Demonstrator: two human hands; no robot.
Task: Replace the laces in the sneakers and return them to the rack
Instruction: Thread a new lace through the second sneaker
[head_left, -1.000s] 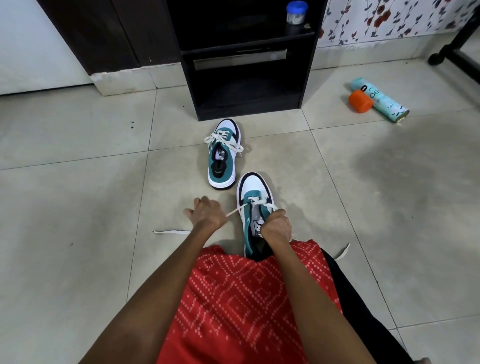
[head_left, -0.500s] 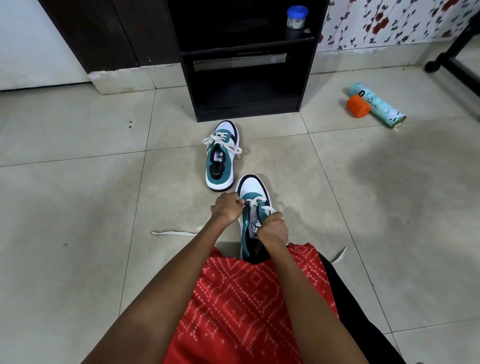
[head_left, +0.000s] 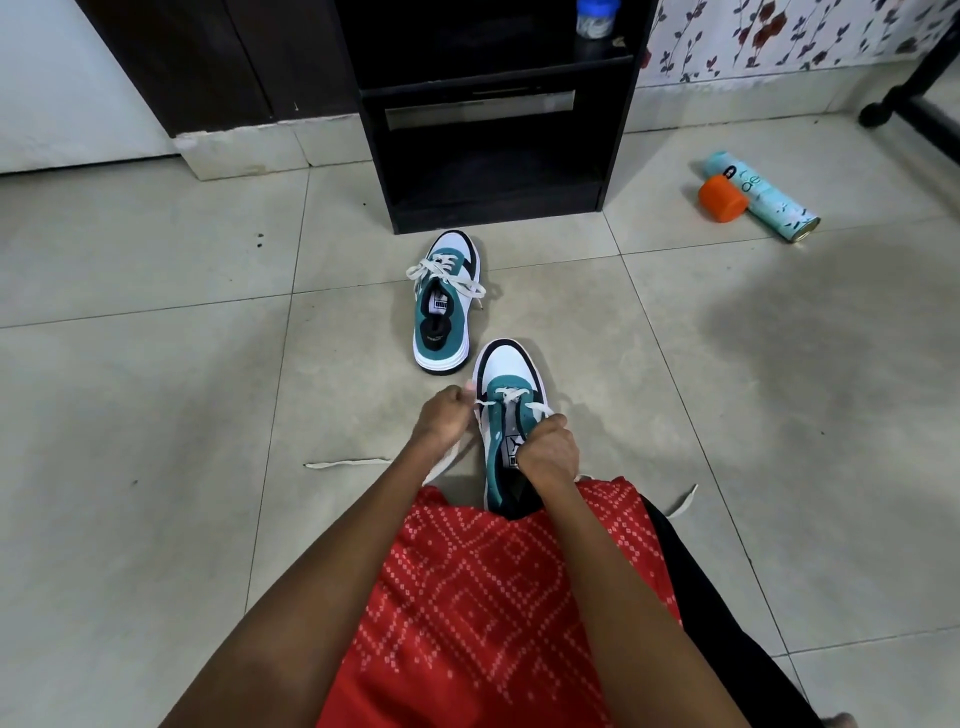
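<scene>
On the floor (head_left: 156, 415), the lace (head_left: 511, 396) of the near sneaker (head_left: 506, 364) is gripped at each side by the curled left hand (head_left: 444, 422) and right hand (head_left: 548, 451).

Arms forward; left hand (head_left: 445, 422), right hand (head_left: 549, 453) close together, fingers curled pinching lace (head_left: 511, 395)

a home: tiled floor (head_left: 156, 415), floral wallpaper (head_left: 779, 36), dark shoe rack (head_left: 493, 130).

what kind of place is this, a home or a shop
Most likely a room in a home: a tiled floor, a dark rack against a wall with floral wallpaper, and a person sitting on the floor threading a lace into a sneaker.
</scene>
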